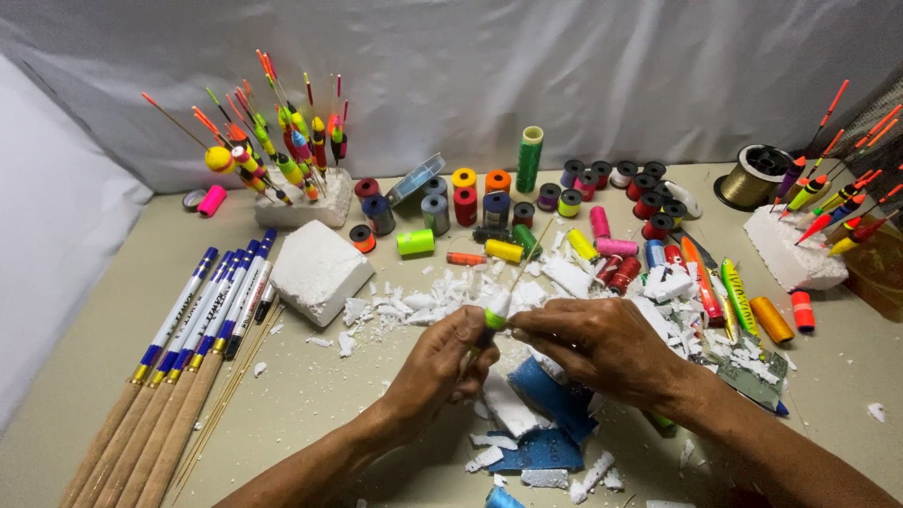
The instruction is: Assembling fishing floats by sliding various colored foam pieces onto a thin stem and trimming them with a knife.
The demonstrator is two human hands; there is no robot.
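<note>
My left hand [442,367] and my right hand [593,343] meet over the middle of the table. Between their fingertips they pinch a small fishing float [497,309] with a white foam body, a green band and a thin stick that slants up to the right. Under the hands lie blue sandpaper sheets [555,400] and white foam scraps [508,404].
Several rods with cork handles [179,376] lie at the left beside a white foam block [318,271]. Finished bright floats [273,150] stand in foam at the back left, and more floats [828,202] at the right. Thread spools [499,202] and lures [738,296] crowd the back.
</note>
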